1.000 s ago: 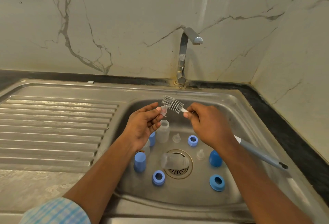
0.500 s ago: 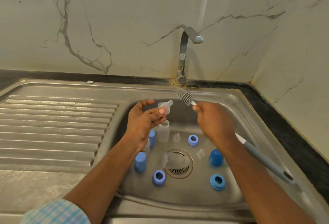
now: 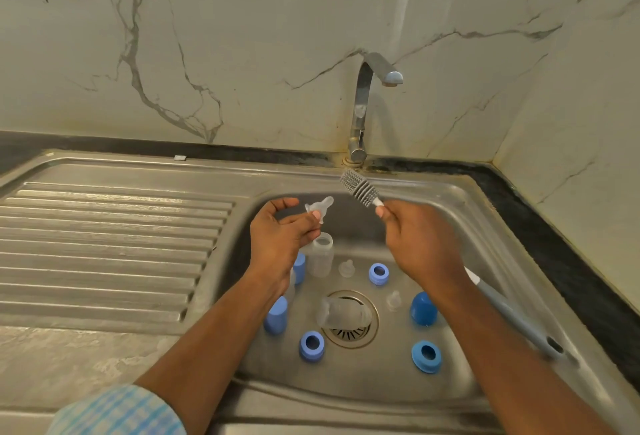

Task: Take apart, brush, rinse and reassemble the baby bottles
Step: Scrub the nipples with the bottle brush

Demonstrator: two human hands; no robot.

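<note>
— What is my left hand (image 3: pixel 280 237) doing?
— It pinches the clear silicone teat (image 3: pixel 320 208) over the far side of the steel sink (image 3: pixel 467 199), index finger loosely raised.
— And my right hand (image 3: pixel 419 244)?
— Clenched around the grey-bristled bottle brush (image 3: pixel 360 189), its head just right of the teat, not touching.

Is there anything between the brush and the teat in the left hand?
Nothing visible. Only open air lies between the brush, held by the right hand, and the teat, pinched by the left hand.
</note>
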